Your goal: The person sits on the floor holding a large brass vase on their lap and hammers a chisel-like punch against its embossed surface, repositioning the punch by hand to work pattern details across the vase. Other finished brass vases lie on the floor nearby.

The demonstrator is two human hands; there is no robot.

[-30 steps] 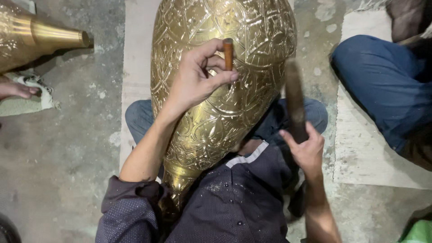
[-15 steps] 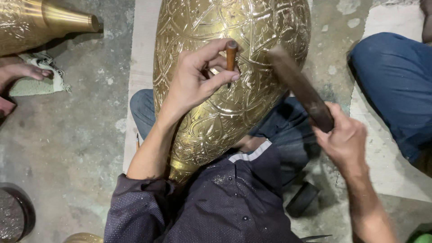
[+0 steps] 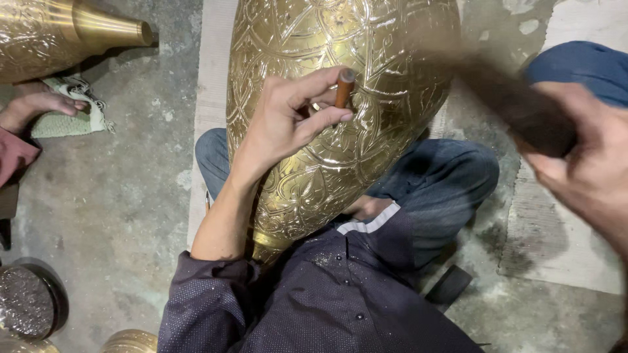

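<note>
large brass vessel (image 3: 366,124): engraved all over, lying across the lap, filling the frame from centre to 12 o'clock, narrow end tucked against the dark dotted shirt (image 3: 327,307) at 6 o'clock.

left hand (image 3: 288,121): resting on the vessel wall just left of centre, fingers closed around a short rust-brown punch (image 3: 345,88). punch upright, tip set against the engraved surface, head pointing toward 12 o'clock.

right hand (image 3: 592,163): at 3 o'clock, close to the lens and blurred, fist wrapped around a dark hammer handle (image 3: 517,108). handle slanting up toward 11 o'clock, well apart from the punch. hammer head too blurred to make out.

blue trousers (image 3: 445,183): visible under the vessel at 4 o'clock and 8 o'clock.

second brass vessel (image 3: 59,36): at 10 o'clock, neck pointing toward 3 o'clock, lying on the grey concrete floor (image 3: 131,196). just below it, another person's hand (image 3: 36,104), touching a pale green cloth (image 3: 72,121).

round dark dish (image 3: 29,301): at 8 o'clock near the frame edge.

pale mat (image 3: 562,242): at 4 o'clock, under the seated legs.
</note>
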